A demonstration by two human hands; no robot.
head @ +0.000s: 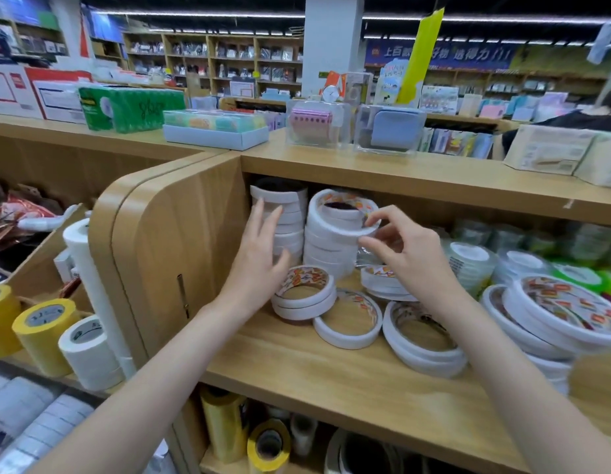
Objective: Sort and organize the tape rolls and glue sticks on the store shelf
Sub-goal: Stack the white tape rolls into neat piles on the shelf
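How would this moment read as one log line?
left hand: open, against left tape stack | right hand: pinching top roll of the next stack

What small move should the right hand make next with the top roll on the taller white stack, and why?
Probably nudge the top roll slightly leftward until it sits square, then let go. The right hand pinches its right rim, and the roll seems to overhang the white stack on that side. The left hand rests with straight fingers against the neighbouring stack, steadying it.
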